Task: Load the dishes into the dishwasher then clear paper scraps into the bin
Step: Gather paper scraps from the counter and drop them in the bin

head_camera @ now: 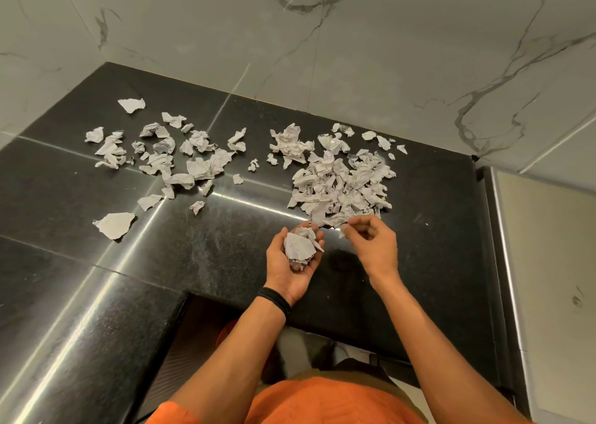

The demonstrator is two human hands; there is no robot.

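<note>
Torn white paper scraps lie in two groups on the black counter (209,246): a loose spread on the left (167,159) and a denser pile on the right (342,185). My left hand (295,262) is palm up above the counter, fingers curled round a bunch of gathered scraps (301,246). My right hand (371,243) hovers at the near edge of the right pile, thumb and fingers pinching a small scrap (346,228). No bin, dishes or dishwasher are in view.
Grey marble-look wall tiles (322,53) rise behind the counter. A steel-edged appliance side (516,262) stands at the right. The counter is L-shaped with a cut-out (225,327) in front of me, and a larger scrap (114,225) lies apart at the left.
</note>
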